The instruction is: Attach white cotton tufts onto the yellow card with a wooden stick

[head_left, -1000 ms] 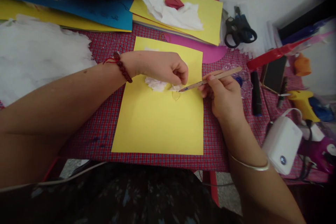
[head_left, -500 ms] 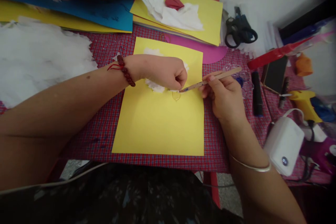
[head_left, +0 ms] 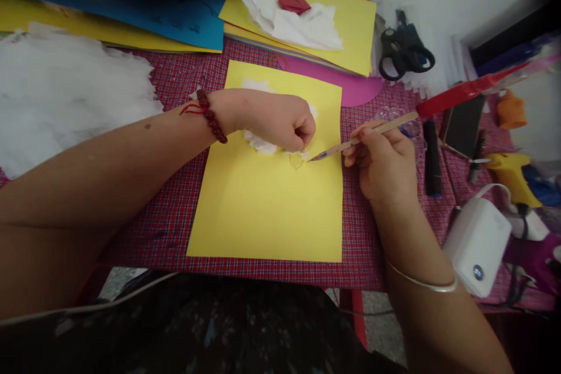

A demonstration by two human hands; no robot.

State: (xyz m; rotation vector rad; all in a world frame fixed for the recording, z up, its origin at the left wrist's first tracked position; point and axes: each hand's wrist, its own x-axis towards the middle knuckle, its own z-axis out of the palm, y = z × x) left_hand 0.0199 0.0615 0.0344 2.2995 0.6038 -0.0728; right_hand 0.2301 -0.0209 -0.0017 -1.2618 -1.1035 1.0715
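A yellow sheet of paper point(head_left: 263, 210) lies on the checked cloth in front of me. Ragged white tissue pieces point(head_left: 260, 143) are on its upper half, partly hidden under my left arm. Above them my left hand point(head_left: 287, 123) is closed, its fingertips pointing down at the tissue; whatever they pinch is hidden. Just below those fingertips a small drawn heart outline point(head_left: 296, 160) shows on the paper. My right hand point(head_left: 383, 158) grips a wooden stick point(head_left: 390, 123) between thumb and fingers. The stick's stained tip is right of the heart outline, close to the paper.
White tissue point(head_left: 65, 99) is heaped at left. Coloured sheets point(head_left: 188, 17) are stacked behind, with a red paper heart point(head_left: 294, 2) on tissue. Black-handled scissors point(head_left: 405, 52), a black marker point(head_left: 432, 158), a yellow glue gun point(head_left: 511, 172) and a white device point(head_left: 477, 239) lie right.
My right hand has drawn the stick slightly right and down, so its tip is now apart from my left fingertips. My left hand stays nearly in place.
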